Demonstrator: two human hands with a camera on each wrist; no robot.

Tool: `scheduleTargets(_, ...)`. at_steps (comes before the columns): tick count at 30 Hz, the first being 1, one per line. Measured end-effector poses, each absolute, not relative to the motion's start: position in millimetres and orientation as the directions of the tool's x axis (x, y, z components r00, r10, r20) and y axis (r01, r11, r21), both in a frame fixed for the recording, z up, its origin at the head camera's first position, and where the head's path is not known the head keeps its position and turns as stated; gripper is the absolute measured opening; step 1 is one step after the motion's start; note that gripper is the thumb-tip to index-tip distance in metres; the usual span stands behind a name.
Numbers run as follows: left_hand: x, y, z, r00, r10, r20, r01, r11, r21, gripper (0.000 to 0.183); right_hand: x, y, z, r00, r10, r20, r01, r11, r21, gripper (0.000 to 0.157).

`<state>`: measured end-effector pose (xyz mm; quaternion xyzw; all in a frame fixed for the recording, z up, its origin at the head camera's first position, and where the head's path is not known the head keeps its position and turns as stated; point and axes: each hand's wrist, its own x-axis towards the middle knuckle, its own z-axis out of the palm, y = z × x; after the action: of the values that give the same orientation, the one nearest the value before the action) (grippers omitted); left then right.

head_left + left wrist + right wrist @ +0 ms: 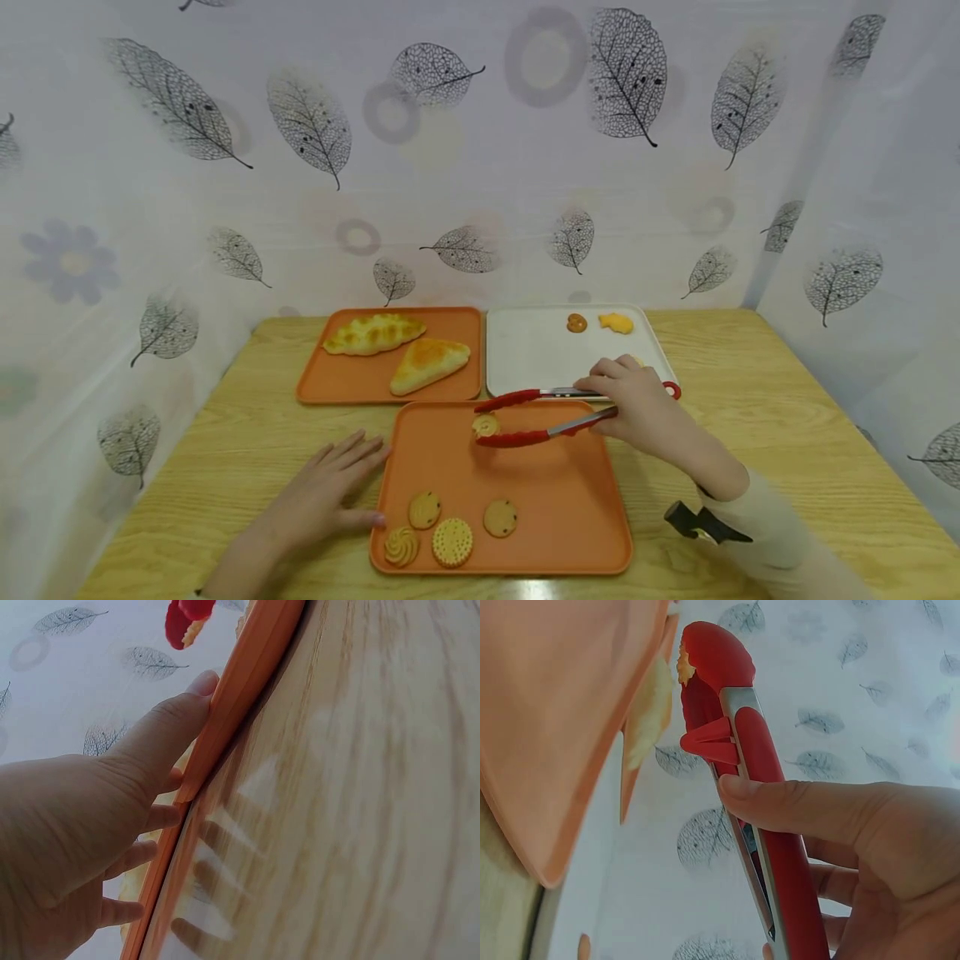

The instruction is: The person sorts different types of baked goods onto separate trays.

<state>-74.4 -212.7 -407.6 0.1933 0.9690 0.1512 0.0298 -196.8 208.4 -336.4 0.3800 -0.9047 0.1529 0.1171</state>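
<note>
Red tongs (517, 438), inside right grip (641, 404)

Yellowish wood-grain table (720, 358); plain orange tray (555, 500) by its near edge; plain white tray (528, 350) along its far edge; red and silver tongs (557, 431); whitish curtain (487, 167) printed with black, net-veined leaves.

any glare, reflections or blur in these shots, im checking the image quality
Head view: a small bright glare on the table, just below the front orange tray; left wrist view: the glossy wood carries dark, finger-shaped reflections of the left hand; right wrist view: the tongs look fairly crisp, the nearby tray surface softer.
</note>
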Motion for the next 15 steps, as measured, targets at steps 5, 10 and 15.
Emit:
scheduleTargets(5,-75,-213,-408,-0.922,0.387,-0.007,0.366,0.877,0.311,0.089,-201,221,-326,-0.676,-0.615,0.407,-0.719,0.671,-0.18,0.05)
scheduleTargets(10,-75,-213,-407,-0.921,0.389,0.0,0.371,0.878,0.302,0.089,-209,235,-320,-0.669,-0.581,0.464,-0.709,0.686,-0.164,0.051)
scheduleTargets(15,-74,-213,-408,-0.92,0.392,0.019,0.38,0.878,0.292,0.088,-216,250,-316,-0.709,-0.54,0.454,-0.664,0.727,-0.172,0.051)
